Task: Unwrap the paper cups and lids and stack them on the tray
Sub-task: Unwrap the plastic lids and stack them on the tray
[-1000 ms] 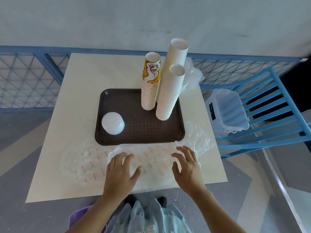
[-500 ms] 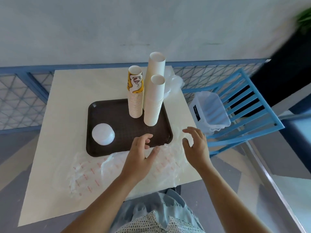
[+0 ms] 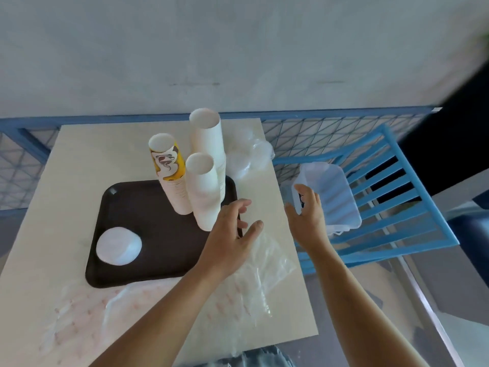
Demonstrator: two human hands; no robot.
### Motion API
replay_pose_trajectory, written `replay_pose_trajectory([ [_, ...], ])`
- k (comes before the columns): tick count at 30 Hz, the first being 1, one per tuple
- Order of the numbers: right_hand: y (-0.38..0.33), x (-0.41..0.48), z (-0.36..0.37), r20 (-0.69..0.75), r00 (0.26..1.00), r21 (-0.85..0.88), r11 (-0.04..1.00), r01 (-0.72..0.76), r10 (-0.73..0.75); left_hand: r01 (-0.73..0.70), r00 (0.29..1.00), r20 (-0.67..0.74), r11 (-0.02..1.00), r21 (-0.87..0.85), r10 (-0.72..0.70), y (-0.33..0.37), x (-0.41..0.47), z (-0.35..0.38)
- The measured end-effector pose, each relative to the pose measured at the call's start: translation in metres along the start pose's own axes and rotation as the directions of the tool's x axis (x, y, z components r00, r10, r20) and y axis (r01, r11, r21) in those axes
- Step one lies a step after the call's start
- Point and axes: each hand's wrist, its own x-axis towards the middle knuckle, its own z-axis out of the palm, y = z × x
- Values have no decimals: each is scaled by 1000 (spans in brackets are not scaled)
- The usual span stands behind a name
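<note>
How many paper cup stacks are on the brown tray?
3: yellow-printed paper cup stack at the far side, shorter white paper stack beside it, taller white paper stack behind. None seems hidden.

Our left hand [image 3: 229,235] hangs with fingers loosely spread and thumb out toward the other hand, holding nothing. Just beside it, not touching, our right hand [image 3: 307,217] has relaxed fingers and is empty too. Our left forearm [image 3: 164,313] and right forearm [image 3: 357,300] are bare and stretch forward.
</note>
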Motion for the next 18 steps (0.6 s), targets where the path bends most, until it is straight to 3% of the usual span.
replay_pose_trajectory([
  [8,35,119,7,216,976,25,999,31,-36,188,976,-110,982,-8,-188,10,78,53],
  [11,40,149,12,178,971,4,987,160,-158,262,954,-146,965,-18,-262,12,106,65],
  [14,42,169,29,153,885,-14,894,447,-440,336,921,-196,941,-34,-336,8,129,73],
  [18,28,185,69,446,750,-45,825,564,-489,422,876,-247,906,-22,-414,-6,151,76],
])
